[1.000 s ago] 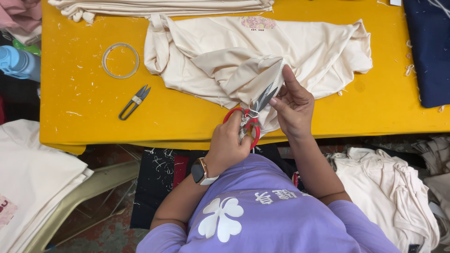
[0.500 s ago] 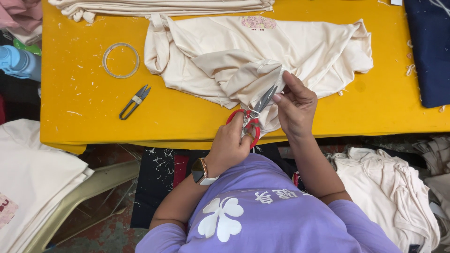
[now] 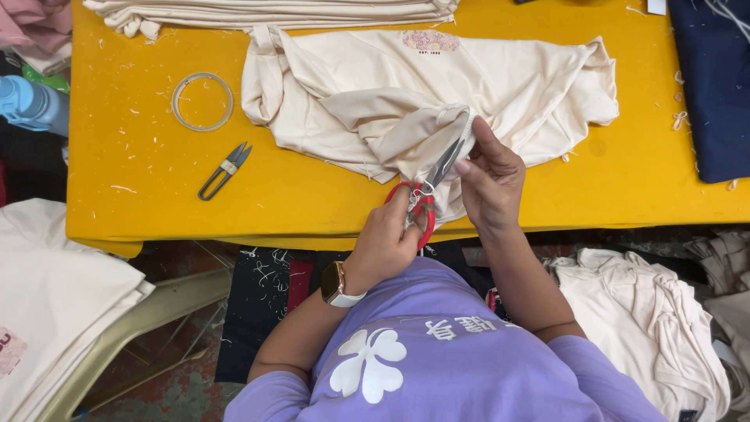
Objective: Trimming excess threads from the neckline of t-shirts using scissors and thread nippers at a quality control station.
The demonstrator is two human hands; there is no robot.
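1. We see the left hand, watch on its wrist, closed around the red handles of the scissors. The fingers are through the loops and the blades point up and to the right.
2. The right hand pinches a fold of the cream garment between thumb and fingers and holds it up against the blade tips. We can't tell whether the blades are open or closed on the cloth; they look nearly together.
3. The cream garment lies spread and rumpled on the yellow table. Its near edge is bunched at the table's front edge, right where both hands meet.
4. Progress, as we judge it: a folded stack of similar cream pieces sits at the far edge and looks finished. This piece is mid-trim and isn't folded yet. A loose pile of cream garments lies below the table on the right, and we can't say whether those are finished or waiting.
5. Small thread bits are scattered over the tabletop, which fits trimming work.
6. Nothing else is being touched. The thread snips and a tape ring lie well to the left, navy fabric is at the far right, and a blue bottle sits off the left edge.
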